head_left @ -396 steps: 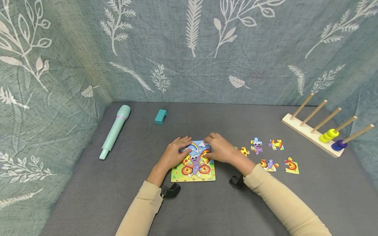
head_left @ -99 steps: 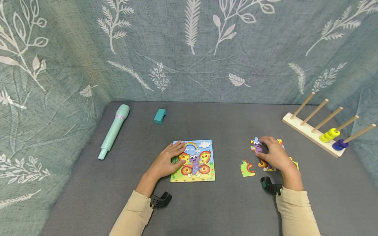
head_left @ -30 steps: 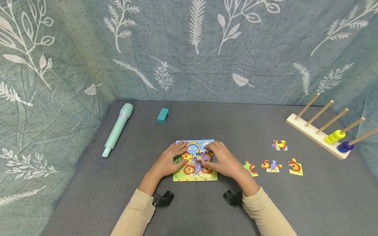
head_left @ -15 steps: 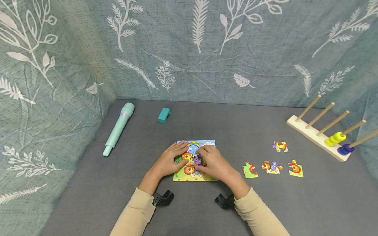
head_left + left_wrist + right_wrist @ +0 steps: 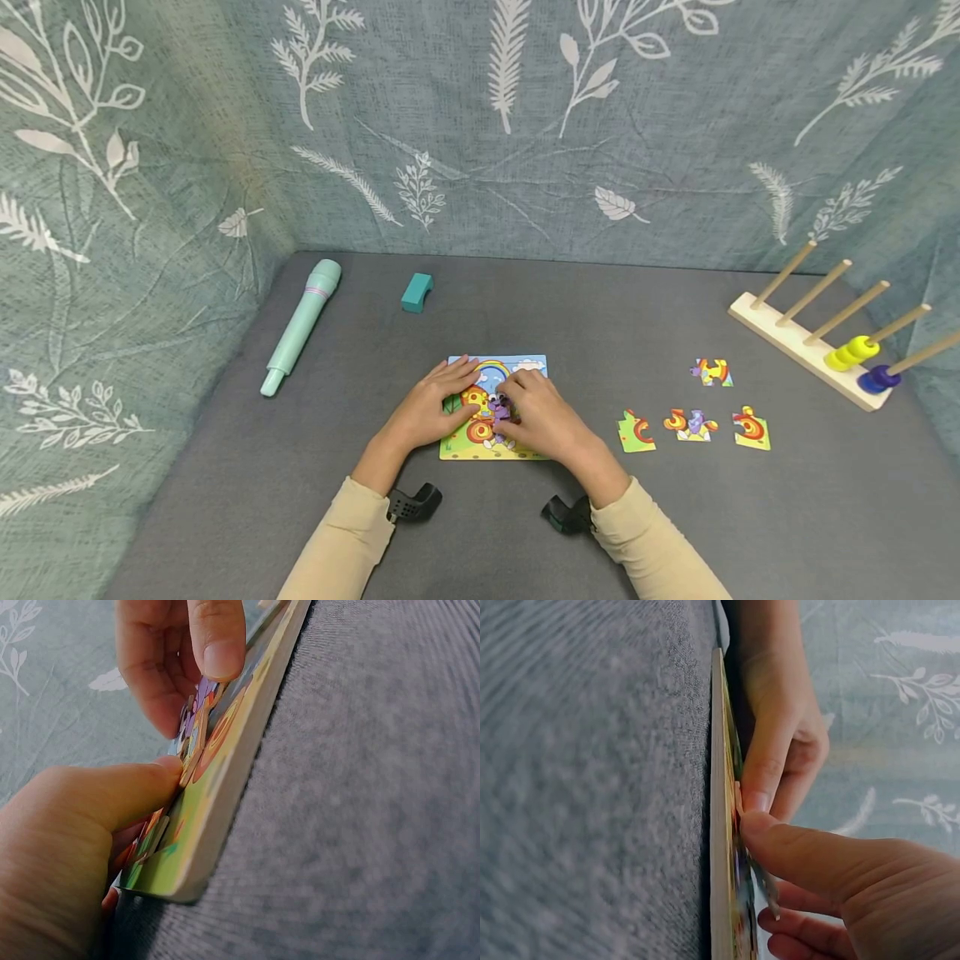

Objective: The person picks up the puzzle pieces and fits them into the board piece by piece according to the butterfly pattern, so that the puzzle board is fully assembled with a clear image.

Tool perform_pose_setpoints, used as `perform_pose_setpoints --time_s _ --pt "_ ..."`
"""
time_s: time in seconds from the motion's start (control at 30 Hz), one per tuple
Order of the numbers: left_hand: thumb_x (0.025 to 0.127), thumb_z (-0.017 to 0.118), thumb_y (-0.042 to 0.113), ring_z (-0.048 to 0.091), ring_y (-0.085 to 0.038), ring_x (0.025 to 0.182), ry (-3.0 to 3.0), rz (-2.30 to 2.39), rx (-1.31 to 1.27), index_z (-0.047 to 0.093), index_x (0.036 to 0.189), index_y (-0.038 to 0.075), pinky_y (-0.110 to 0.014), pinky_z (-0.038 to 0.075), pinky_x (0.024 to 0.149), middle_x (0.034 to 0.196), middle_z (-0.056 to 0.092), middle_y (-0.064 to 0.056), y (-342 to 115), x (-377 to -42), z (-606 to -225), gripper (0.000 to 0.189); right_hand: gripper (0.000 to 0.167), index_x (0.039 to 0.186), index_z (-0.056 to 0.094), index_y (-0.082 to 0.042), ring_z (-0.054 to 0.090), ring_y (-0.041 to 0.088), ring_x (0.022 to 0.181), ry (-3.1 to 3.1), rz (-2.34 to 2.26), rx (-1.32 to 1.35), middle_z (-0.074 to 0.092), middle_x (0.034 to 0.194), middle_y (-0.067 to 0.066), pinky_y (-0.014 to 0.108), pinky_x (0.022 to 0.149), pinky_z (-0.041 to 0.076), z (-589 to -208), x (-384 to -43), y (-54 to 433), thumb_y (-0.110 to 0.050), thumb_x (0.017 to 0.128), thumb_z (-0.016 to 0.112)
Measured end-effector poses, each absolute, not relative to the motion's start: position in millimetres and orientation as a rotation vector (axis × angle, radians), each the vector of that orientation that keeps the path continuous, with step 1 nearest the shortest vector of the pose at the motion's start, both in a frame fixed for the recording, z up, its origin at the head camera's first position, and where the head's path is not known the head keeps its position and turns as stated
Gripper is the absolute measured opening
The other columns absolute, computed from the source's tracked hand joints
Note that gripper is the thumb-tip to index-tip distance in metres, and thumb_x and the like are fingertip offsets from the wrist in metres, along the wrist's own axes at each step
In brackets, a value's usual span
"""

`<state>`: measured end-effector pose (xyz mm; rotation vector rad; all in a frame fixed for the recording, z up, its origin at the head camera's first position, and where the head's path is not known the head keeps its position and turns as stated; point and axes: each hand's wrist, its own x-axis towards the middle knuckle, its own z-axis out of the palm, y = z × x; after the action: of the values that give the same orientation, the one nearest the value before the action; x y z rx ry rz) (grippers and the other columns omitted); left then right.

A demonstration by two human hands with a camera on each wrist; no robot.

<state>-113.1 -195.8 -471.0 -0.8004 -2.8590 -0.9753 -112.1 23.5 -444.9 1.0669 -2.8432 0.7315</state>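
A square butterfly puzzle board [image 5: 468,451] lies flat on the grey table between both hands. My left hand [image 5: 429,407] rests on its left side, fingers spread towards the far edge and the thumb touching the picture. Over the middle, my right hand [image 5: 551,418] pinches a purple-faced puzzle piece [image 5: 498,406] between thumb and fingers. In the right wrist view that piece [image 5: 768,886] stands tilted against the board, its lower edge near the left thumb. The right hand hides the board's right half. In the left wrist view, puzzle pieces [image 5: 196,739] lie on the board surface.
Several loose puzzle pieces lie to the right: a green one [image 5: 634,432], a purple-bodied one [image 5: 693,425], an orange-swirl one [image 5: 752,428] and a yellow-red one [image 5: 712,372]. Further right is a wooden peg stacker [image 5: 802,347]. A mint microphone-shaped toy [image 5: 300,329] and teal block [image 5: 417,293] lie far left.
The right hand went to the loose pieces, took the purple-faced piece and carried it left onto the board. The dotted yellow piece has left the table's right side. The left hand stayed on the board.
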Motion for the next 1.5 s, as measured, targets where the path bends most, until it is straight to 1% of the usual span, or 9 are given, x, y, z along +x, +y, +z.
perform_pose_setpoints --time_s 0.23,0.5,0.73,0.8,0.87,0.97,1.13,1.33,1.5 --pt "0.087 0.068 0.027 0.039 -0.026 0.137 -2.853 -0.993 -0.790 0.056 0.132 0.003 -0.044 0.023 0.120 0.143 0.048 -0.009 -193 -114 -470 0.053 0.040 0.103 0.067 -0.002 0.052 0.023 0.099 -2.839 0.747 1.080 0.056 0.106 0.008 0.041 0.086 0.048 -447 -115 25 -0.028 0.076 0.081" --pt "0.086 0.069 0.026 0.039 -0.027 0.137 -2.834 -1.009 -0.781 0.055 0.132 0.003 -0.045 0.025 0.119 0.143 0.047 -0.010 -192 -116 -471 0.054 0.043 0.106 0.066 -0.001 0.052 0.024 0.102 -2.862 0.776 1.104 0.056 0.108 0.008 0.042 0.089 0.048 -447 -118 27 -0.029 0.077 0.080" --pt "0.085 0.070 0.027 0.036 -0.027 0.139 -2.810 -1.003 -0.760 0.054 0.133 0.003 -0.053 0.015 0.120 0.144 0.046 -0.009 -184 -116 -468 0.056 0.044 0.107 0.066 -0.001 0.052 0.024 0.102 -2.867 0.776 1.136 0.056 0.109 0.009 0.041 0.090 0.048 -447 -120 29 -0.029 0.077 0.079" --pt "0.086 0.069 0.028 0.037 -0.027 0.138 -2.802 -0.982 -0.795 0.055 0.133 0.002 -0.054 0.015 0.119 0.144 0.047 -0.010 -177 -116 -466 0.056 0.043 0.108 0.066 -0.001 0.052 0.025 0.103 -2.871 0.791 1.143 0.056 0.110 0.009 0.041 0.090 0.048 -446 -121 30 -0.029 0.078 0.079" --pt "0.087 0.068 0.028 0.037 -0.027 0.138 -2.806 -0.953 -0.837 0.054 0.134 0.002 -0.054 0.016 0.119 0.144 0.047 -0.010 -171 -117 -466 0.055 0.043 0.109 0.066 -0.001 0.052 0.025 0.105 -2.875 0.803 1.153 0.056 0.111 0.009 0.041 0.091 0.048 -446 -121 31 -0.028 0.078 0.078" --pt "0.089 0.066 0.029 0.040 -0.026 0.136 -2.825 -0.897 -0.875 0.054 0.133 0.002 -0.051 0.020 0.119 0.142 0.048 -0.011 -163 -118 -466 0.053 0.047 0.115 0.063 0.001 0.052 0.026 0.110 -2.891 0.850 1.156 0.057 0.116 0.011 0.041 0.094 0.048 -445 -122 35 -0.027 0.080 0.077" --pt "0.088 0.067 0.028 0.043 -0.025 0.135 -2.844 -0.868 -0.865 0.057 0.131 0.002 -0.049 0.024 0.118 0.139 0.051 -0.011 -159 -120 -466 0.052 0.055 0.125 0.057 0.003 0.049 0.031 0.119 -2.929 0.964 1.120 0.055 0.125 0.015 0.043 0.101 0.046 -439 -125 47 -0.025 0.081 0.076" --pt "0.088 0.067 0.030 0.042 -0.025 0.135 -2.858 -0.856 -0.853 0.056 0.132 0.003 -0.048 0.024 0.119 0.140 0.051 -0.011 -157 -122 -466 0.052 0.060 0.128 0.055 0.000 0.048 0.030 0.123 -2.966 1.013 1.020 0.055 0.129 0.014 0.045 0.105 0.043 -436 -131 69 -0.029 0.080 0.076" --pt "0.088 0.067 0.031 0.041 -0.024 0.136 -2.868 -0.865 -0.846 0.055 0.133 0.004 -0.047 0.023 0.119 0.141 0.050 -0.009 -156 -122 -466 0.054 0.063 0.133 0.050 0.000 0.047 0.032 0.127 -2.986 1.050 0.885 0.052 0.134 0.015 0.049 0.106 0.042 -430 -135 96 -0.025 0.081 0.075"
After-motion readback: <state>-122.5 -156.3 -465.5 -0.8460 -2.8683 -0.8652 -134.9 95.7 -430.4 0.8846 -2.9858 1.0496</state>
